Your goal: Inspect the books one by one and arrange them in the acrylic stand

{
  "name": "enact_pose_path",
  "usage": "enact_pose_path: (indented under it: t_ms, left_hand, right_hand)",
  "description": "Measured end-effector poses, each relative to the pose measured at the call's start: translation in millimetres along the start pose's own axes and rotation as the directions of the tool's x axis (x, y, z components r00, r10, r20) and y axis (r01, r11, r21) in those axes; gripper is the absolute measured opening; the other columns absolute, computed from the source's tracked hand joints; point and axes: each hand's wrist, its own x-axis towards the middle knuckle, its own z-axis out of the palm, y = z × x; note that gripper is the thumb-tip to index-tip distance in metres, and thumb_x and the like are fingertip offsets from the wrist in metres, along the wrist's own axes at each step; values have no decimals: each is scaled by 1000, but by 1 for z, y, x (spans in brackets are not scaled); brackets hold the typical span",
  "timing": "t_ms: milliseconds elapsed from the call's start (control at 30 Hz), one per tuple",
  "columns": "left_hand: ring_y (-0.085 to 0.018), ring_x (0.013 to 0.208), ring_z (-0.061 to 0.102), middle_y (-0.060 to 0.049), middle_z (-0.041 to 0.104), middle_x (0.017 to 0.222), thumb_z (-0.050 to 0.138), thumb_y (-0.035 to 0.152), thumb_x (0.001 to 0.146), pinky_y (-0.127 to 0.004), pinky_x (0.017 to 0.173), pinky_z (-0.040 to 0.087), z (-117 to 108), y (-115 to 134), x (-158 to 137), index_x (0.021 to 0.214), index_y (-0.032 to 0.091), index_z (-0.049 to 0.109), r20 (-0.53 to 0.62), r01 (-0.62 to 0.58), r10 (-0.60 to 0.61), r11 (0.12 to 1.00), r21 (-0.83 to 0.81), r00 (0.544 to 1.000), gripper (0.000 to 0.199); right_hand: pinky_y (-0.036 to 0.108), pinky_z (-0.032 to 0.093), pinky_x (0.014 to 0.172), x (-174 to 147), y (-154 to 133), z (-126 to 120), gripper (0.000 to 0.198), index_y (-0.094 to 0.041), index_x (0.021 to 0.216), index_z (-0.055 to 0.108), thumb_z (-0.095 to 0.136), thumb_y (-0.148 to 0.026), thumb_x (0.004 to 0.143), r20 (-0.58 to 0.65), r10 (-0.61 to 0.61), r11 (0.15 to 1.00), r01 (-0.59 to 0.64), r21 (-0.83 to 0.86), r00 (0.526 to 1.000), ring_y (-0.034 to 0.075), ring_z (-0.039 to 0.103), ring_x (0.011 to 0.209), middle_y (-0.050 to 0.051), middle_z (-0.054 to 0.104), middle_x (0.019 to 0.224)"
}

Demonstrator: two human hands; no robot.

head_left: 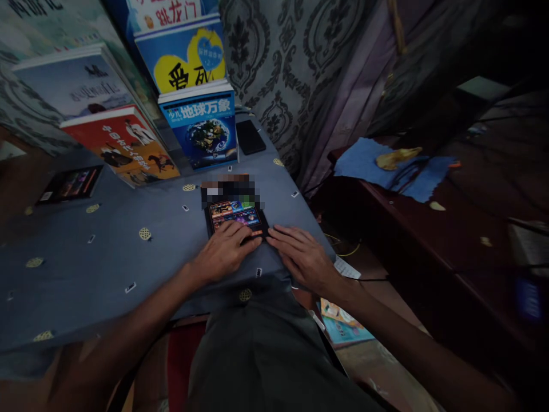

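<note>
A dark, thin booklet or card (234, 213) with small colourful pictures lies on the grey-blue tablecloth in front of me; its upper part is blurred out by pixelation. My left hand (225, 250) rests flat over its lower edge, fingers stretched out. At its lower right corner lies my right hand (303, 256), fingers extended side by side and the tips touching or very near that corner. Neither hand grips anything that I can see. Just beyond stands a blue book (208, 129) with a globe on its cover.
Left of it leans a red and orange book (124, 146), with more books behind. Another dark booklet (71, 184) lies at the far left. A black phone (251, 137) is near the patterned curtain (274, 63). A dark red table (412, 234) on the right holds a blue cloth (364, 166).
</note>
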Motion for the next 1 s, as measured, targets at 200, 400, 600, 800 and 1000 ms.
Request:
enact_pose_path:
  t_ms: [200, 400, 600, 800, 1000]
  left_hand:
    - [-24, 93, 59, -12, 66, 102, 46, 11, 97, -39, 82, 49, -1, 23, -51, 130, 18, 61, -187, 207, -178, 967, 149, 966, 37]
    - [-25, 94, 61, -13, 69, 110, 46, 6, 94, -41, 81, 50, 2, 42, -81, 134, 18, 55, -274, 421, -372, 895, 148, 887, 43]
    - [-26, 98, 63, -13, 69, 105, 44, 5, 92, -40, 83, 51, 7, 49, -82, 117, 16, 63, -285, 440, -396, 892, 107, 873, 33]
    - [-25, 107, 63, -13, 70, 114, 45, 5, 94, -41, 88, 51, 6, 47, -80, 131, 17, 57, -315, 425, -383, 902, 78, 869, 40]
    - [-25, 106, 63, -12, 70, 113, 46, 4, 95, -41, 87, 52, 7, 48, -79, 135, 17, 55, -328, 422, -377, 903, 77, 866, 43]
  right_hand:
    - [57, 49, 109, -2, -4, 0, 44, -28, 140, 60, 49, -16, 99, -13, 40, 999, -40, -32, 999, 28, 57, 134, 9, 65, 141]
    - [56, 43, 118, 23, -56, 14, 47, -21, 148, 51, 47, -20, 101, -17, -52, 998, 53, 36, 998, 26, 54, 139, 13, 61, 146]
    - [48, 40, 122, 48, -98, 41, 63, -11, 158, 33, 52, -30, 101, 106, -110, 987, 97, 128, 988, 26, 42, 148, 18, 51, 154]
    - [47, 39, 123, 34, -84, 33, 55, -9, 154, 39, 47, -22, 102, 86, -102, 992, 95, 81, 991, 25, 44, 146, 19, 52, 152]
    - [53, 44, 118, 12, -55, 18, 56, -15, 157, 36, 47, -16, 102, -25, -42, 999, 41, -17, 999, 24, 53, 140, 16, 61, 145]
